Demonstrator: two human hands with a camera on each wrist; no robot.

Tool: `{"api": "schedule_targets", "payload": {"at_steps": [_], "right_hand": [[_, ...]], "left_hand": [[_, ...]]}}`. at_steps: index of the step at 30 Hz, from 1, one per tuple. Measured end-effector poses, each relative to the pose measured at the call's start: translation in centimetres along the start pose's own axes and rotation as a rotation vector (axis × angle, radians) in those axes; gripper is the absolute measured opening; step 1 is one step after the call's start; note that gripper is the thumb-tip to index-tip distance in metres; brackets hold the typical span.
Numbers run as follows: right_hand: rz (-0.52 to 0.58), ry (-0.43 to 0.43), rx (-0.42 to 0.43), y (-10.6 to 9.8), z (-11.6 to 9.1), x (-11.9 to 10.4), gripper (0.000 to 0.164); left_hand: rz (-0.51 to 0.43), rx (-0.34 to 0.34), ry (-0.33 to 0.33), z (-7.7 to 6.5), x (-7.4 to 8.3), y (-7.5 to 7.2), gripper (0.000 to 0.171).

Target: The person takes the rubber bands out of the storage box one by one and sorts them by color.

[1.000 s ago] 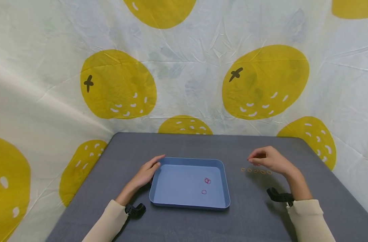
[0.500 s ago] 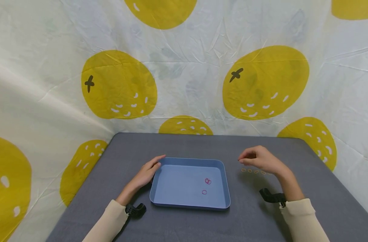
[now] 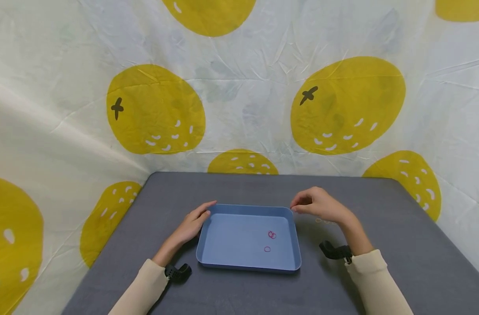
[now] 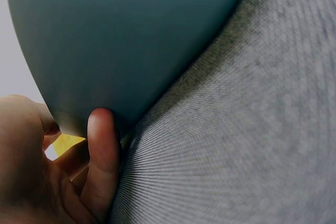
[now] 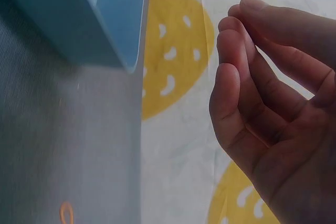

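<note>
A shallow blue tray (image 3: 231,240) lies on the grey table. Inside it, towards the right, are a few thin red rubber bands (image 3: 267,249), some overlapping. My left hand (image 3: 190,225) holds the tray's far left corner, thumb over the rim and fingers against the outer wall (image 4: 121,51). My right hand (image 3: 322,205) hovers at the tray's far right corner, thumb and fingertips brought together. In the right wrist view, no item shows at its fingertips (image 5: 253,3); I cannot tell whether something small is between them. Under that hand lie orange rubber bands (image 3: 318,220), partly hidden by it.
A dark grey cloth (image 3: 239,293) covers the table. Behind it and to the left hangs a white fabric sheet (image 3: 247,100) with large yellow fruit shapes. A black wrist mount (image 3: 336,250) sits below the right hand, and another mount (image 3: 178,273) below the left.
My right hand has moved left from above the orange rubber bands to the tray's far right corner, its fingertips kept together. The left hand and the tray have stayed put.
</note>
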State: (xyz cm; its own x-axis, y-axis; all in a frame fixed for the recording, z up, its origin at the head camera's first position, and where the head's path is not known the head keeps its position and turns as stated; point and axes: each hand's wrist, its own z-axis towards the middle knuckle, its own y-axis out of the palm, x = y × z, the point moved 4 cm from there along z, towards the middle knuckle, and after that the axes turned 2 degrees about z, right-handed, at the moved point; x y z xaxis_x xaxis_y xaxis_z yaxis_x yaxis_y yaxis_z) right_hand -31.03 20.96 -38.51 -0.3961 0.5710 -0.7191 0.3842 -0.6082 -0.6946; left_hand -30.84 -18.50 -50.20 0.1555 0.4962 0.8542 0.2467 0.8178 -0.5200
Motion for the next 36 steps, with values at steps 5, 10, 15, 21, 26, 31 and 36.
{"api": "schedule_targets", "payload": {"at_steps": [5,10,15,21,26,31,36], "right_hand": [[0.015,-0.027,-0.025,1.2,1.4,-0.9,0.015],[0.033,-0.064,-0.064,2.5,2.8,-1.7,0.013],[0.051,-0.086,-0.109,3.9,4.2,-2.4,0.012],[0.069,-0.098,-0.168,5.5,5.4,-2.9,0.015],[0.046,-0.112,-0.231,6.7,5.9,-2.8,0.013],[0.027,-0.098,-0.311,8.1,5.9,-2.7,0.008],[0.01,-0.05,-0.388,9.2,5.7,-2.6,0.006]], "left_hand": [[0.017,0.008,0.028,0.1,0.0,0.0,0.044],[0.024,0.008,0.037,0.2,0.2,0.0,0.044],[0.03,0.017,0.033,0.2,0.2,-0.1,0.044],[0.012,0.008,0.008,0.2,0.1,0.0,0.043],[0.044,0.017,0.041,0.3,0.2,0.0,0.044],[0.025,0.011,0.015,0.2,0.0,-0.1,0.043],[0.024,0.016,0.018,0.1,-0.1,-0.1,0.043]]}}
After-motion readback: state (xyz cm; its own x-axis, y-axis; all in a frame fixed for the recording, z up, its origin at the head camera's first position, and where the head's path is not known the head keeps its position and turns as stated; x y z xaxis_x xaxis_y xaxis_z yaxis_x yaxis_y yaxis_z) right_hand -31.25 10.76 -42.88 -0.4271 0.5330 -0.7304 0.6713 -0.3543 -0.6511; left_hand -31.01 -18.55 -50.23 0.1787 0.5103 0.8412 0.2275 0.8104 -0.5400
